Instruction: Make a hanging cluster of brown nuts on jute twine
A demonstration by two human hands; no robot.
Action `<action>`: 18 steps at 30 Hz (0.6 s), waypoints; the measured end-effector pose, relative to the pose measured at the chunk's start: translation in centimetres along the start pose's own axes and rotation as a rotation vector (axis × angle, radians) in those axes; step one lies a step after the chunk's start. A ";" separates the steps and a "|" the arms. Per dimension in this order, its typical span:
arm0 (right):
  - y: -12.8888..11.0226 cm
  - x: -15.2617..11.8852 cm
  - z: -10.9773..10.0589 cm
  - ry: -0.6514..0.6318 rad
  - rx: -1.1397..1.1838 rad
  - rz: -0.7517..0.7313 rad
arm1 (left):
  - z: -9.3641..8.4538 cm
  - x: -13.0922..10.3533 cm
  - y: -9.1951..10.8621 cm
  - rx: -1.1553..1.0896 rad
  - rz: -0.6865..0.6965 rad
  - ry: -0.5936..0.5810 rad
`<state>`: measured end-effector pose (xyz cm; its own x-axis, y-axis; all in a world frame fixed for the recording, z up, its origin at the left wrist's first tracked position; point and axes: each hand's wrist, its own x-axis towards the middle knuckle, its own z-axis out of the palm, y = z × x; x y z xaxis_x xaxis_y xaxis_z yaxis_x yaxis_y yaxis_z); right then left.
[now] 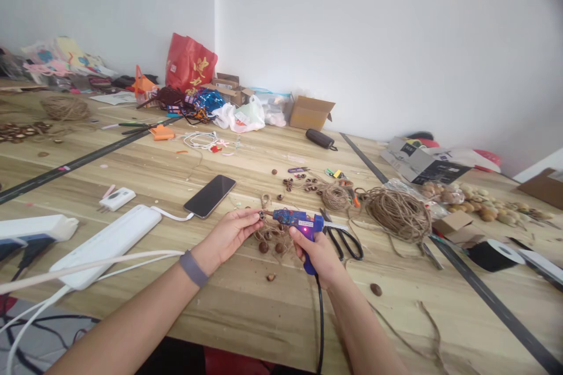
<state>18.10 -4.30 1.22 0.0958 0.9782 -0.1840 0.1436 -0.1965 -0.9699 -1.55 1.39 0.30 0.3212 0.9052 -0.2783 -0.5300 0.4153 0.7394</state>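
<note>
My right hand (pixel 317 252) grips the handle of a blue glue gun (pixel 299 221), whose red light is lit. A glue stick (pixel 338 226) pokes out of its back, and the nozzle points left. At the nozzle tip, my left hand (pixel 233 231) pinches a small brown nut shell (pixel 262 215) between thumb and fingertips. Under the gun and hands, brown shells (pixel 264 247) and twine lie on the wooden table (pixel 229 304). Black-handled scissors (pixel 347 243) rest just right of the gun, partly hidden by it.
Left of my hands are a phone (pixel 210 195), a white power strip (pixel 108 246) and cables. To the right lie a big twine bundle (pixel 398 214), a black spool (pixel 495 254) and a loose shell (pixel 375 289). A red bag (pixel 189 64) stands at the back.
</note>
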 end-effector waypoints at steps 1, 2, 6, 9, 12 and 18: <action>0.0 0.0 0.0 0.005 -0.005 -0.002 | 0.1 0.0 0.0 -0.003 -0.002 0.007; -0.1 0.0 0.0 0.011 -0.010 -0.005 | 0.1 -0.1 0.1 -0.005 -0.003 0.014; -0.1 0.0 0.0 0.028 -0.024 -0.023 | 0.3 -0.1 0.2 -0.014 -0.006 0.041; 0.0 0.0 0.0 0.029 -0.023 -0.031 | 0.4 -0.2 0.3 -0.027 -0.007 0.057; 0.0 -0.1 0.0 0.031 -0.019 -0.020 | 0.6 -0.4 0.4 -0.025 -0.003 0.059; 0.1 -0.1 -0.1 0.032 -0.036 -0.023 | 0.8 -0.5 0.5 -0.022 0.001 0.076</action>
<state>18.16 -4.38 1.16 0.1234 0.9800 -0.1564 0.1818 -0.1773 -0.9672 -1.35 1.05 1.32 0.2603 0.9097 -0.3236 -0.5480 0.4151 0.7262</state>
